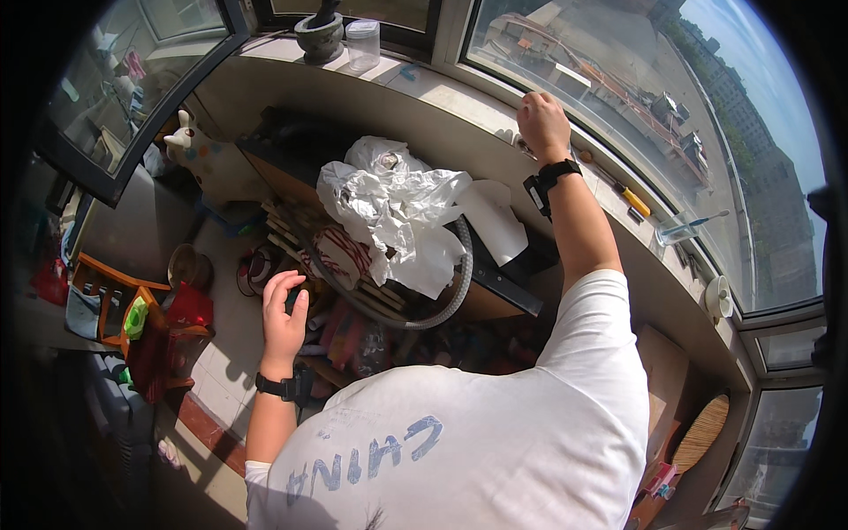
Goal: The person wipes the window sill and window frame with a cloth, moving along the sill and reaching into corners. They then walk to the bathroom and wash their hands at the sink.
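Observation:
My right hand (544, 126) is at the windowsill (457, 99), close to the window frame, its fingers curled. Whether it holds something is hidden from above. Small metal items (527, 148) show just below that hand on the sill. A yellow-handled screwdriver (633, 200) lies further along the sill. Raised over the floor and clutter, my left hand (283, 311) has its fingers apart and holds nothing. Beyond it, crumpled white paper (391, 205) is heaped on a dark-topped board or cabinet (497, 281), with a grey ribbed hose (464, 265) looping around it.
A stone mortar (319, 40) and a clear plastic jar (363, 45) stand on the sill. A glass with a toothbrush (676, 230) is farther right. An open window sash (142, 109) juts in at upper left. A wooden chair (152, 311) stands at left.

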Demonstrator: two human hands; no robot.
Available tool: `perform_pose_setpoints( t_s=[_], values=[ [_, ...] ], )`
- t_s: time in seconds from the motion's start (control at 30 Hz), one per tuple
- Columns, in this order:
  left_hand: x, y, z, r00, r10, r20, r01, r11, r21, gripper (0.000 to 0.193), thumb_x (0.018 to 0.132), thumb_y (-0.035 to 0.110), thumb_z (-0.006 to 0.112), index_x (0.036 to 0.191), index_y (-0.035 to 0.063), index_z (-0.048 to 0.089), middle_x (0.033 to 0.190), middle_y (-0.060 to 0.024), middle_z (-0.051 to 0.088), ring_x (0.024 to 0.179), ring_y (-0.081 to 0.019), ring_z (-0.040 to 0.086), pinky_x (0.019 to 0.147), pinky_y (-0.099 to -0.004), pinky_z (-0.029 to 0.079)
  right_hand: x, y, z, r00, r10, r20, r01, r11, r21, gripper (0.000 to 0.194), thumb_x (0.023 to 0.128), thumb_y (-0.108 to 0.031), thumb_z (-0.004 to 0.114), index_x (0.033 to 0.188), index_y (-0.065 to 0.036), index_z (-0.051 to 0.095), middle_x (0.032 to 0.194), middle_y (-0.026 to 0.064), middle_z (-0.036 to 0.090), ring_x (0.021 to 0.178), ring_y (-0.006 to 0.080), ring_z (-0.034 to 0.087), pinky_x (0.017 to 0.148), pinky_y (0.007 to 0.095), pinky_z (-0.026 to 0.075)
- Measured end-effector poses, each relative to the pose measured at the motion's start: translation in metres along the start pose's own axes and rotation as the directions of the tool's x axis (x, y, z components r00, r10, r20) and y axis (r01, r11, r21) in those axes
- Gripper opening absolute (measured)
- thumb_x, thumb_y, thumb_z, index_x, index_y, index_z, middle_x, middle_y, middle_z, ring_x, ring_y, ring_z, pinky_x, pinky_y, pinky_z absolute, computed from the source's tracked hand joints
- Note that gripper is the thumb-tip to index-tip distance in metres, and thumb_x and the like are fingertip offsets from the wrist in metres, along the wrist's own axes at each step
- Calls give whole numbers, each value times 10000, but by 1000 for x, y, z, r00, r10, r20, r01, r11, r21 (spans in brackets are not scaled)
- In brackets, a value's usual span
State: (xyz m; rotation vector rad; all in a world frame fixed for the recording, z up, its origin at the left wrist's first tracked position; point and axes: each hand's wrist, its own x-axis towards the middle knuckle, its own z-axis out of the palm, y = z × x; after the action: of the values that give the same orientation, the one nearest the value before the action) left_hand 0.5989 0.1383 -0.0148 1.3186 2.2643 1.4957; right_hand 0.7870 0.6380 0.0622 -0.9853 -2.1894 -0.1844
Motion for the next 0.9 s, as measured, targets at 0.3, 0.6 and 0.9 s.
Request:
perform_pose_setpoints(
  t_s=[0.3,0.6,0.9],
  values=[
    [16,33,49,982,151,116,-144,987,-70,216,913,157,633,1080,21,638,1183,-132,599,1136,-297,560,1014,-383,424,-66,93,-79,942,261,208,-228,959,-171,233,856,-325,661,1007,-157,715,1007,89,685,966,319,654,813,429,530],
    [11,47,50,976,178,122,-176,984,-28,215,913,162,631,1074,19,635,1172,-137,599,1135,-304,561,1008,-385,428,-64,75,-52,986,141,87,-125,979,-162,215,818,-386,687,873,-183,731,977,56,680,953,289,646,791,417,517],
    [-3,40,36,990,114,83,-116,993,16,214,909,146,631,1085,25,638,1194,-139,593,1147,-302,558,1012,-385,429,-41,45,-16,992,72,106,-73,997,7,166,827,-314,670,878,-162,712,928,67,710,910,284,673,758,432,515]
  ],
)
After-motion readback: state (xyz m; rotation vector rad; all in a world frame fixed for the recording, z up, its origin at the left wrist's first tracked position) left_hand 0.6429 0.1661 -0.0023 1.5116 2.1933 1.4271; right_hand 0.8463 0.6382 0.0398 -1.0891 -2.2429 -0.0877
